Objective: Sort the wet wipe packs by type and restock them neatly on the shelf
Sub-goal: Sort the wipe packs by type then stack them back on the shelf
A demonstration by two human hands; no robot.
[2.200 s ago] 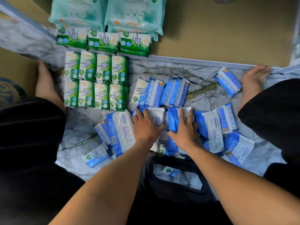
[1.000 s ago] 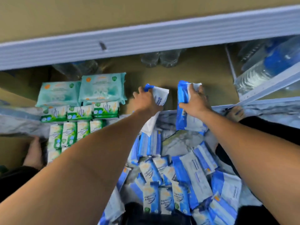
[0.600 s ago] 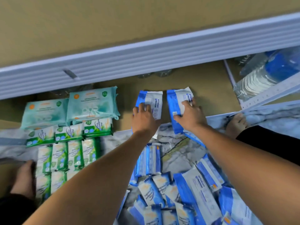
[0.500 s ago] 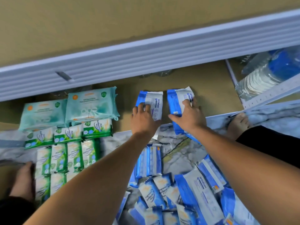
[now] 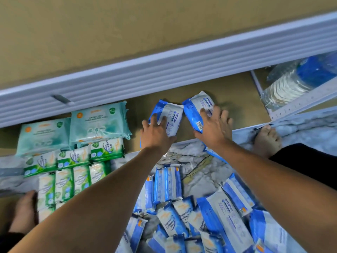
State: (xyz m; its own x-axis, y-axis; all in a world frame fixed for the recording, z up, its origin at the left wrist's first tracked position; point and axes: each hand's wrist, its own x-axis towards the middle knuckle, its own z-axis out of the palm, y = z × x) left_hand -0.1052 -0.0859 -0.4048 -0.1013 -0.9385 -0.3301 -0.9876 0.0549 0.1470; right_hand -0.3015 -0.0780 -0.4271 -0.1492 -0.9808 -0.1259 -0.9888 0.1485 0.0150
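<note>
- The tan board shelf (image 5: 228,92) with its white metal rail has bare space at its middle.
- A loose heap of blue-and-white film wipe packs (image 5: 182,216) lies unsorted on the marble-patterned floor (image 5: 200,167).
- Large teal soft wipe packs (image 5: 98,121) lie on the shelf's left, with small green wipe packs (image 5: 73,157) lined up in front.
- The left blue-and-white pack (image 5: 171,114) and the right blue-and-white pack (image 5: 198,106) stand tilted on the shelf, just beside each other. They are probably light, squashy and slick, so best held across the flat faces.
- The left hand (image 5: 156,132) and the right hand (image 5: 215,128) each clasp a pack, fingers spread over its face.

Left hand (image 5: 156,133), right hand (image 5: 216,129) brought blue packs (image 5: 173,116) (off floor (image 5: 197,162)) onto shelf (image 5: 229,92)
</note>
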